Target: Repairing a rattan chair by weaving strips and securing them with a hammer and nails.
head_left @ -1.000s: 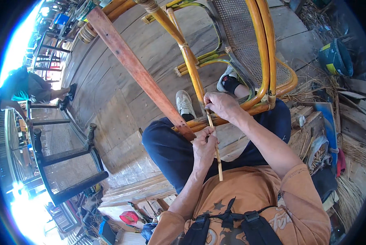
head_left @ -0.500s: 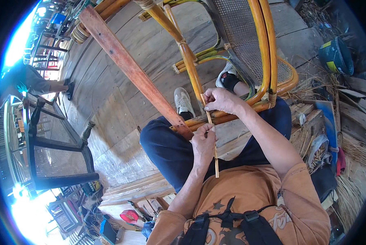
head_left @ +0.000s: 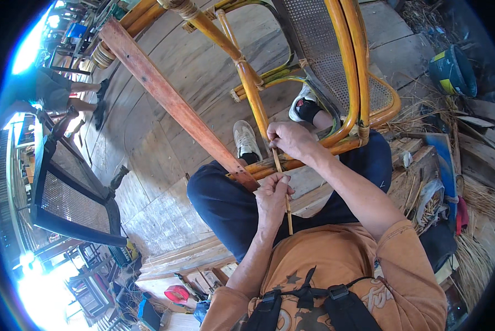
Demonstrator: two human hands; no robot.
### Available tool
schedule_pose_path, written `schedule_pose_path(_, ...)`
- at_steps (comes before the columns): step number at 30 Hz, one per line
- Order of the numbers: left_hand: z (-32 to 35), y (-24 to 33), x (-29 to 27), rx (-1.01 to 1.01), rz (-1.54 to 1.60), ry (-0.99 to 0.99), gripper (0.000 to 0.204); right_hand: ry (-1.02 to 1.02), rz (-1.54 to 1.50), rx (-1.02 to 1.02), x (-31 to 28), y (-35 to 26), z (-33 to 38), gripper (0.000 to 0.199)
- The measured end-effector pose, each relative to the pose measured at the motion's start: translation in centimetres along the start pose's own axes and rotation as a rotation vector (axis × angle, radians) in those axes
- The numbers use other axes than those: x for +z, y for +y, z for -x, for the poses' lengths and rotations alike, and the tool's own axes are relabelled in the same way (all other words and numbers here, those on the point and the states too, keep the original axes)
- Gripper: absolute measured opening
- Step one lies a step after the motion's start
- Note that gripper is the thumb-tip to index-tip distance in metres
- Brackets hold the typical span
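Both hands worked one thin pale cane strip [head_left: 282, 187] near my lap. My right hand [head_left: 291, 140] pinched its far end against the yellow rattan chair frame [head_left: 247, 83]; my left hand [head_left: 272, 197] was fisted around it lower down, beside the long reddish wooden plank [head_left: 170, 99].

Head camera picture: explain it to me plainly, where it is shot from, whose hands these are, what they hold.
The picture comes from a wide fisheye camera worn on a person's head, looking down, so straight edges bend near the rim. The forearms rising from the bottom are the wearer's own. The left hand and right hand both grip a thin cane strip, pulled taut against the yellow rattan chair frame lying across the lap. A reddish wooden plank leans in from the upper left. Below lies a wooden plank floor; a dark woven-back chair stands at left.
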State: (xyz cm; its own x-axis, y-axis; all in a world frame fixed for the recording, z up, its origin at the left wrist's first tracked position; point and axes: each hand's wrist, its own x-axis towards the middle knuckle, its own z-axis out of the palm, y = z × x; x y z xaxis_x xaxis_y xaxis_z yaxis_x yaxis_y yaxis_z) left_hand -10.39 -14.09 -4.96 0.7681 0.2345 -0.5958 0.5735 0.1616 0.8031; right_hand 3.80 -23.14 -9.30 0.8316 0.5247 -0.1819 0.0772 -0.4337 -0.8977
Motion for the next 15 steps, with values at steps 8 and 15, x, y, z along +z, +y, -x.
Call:
schedule_pose_path(8,-0.1,-0.2,0.6,-0.013,-0.009,0.009,0.015,-0.053,-0.174,0.029,-0.8,0.8,-0.2,0.012)
schedule_pose_path(15,-0.3,-1.2,0.4,0.047,-0.181,0.068,0.017,-0.294,-0.203,0.119,-3.0,0.0,-0.3,0.02)
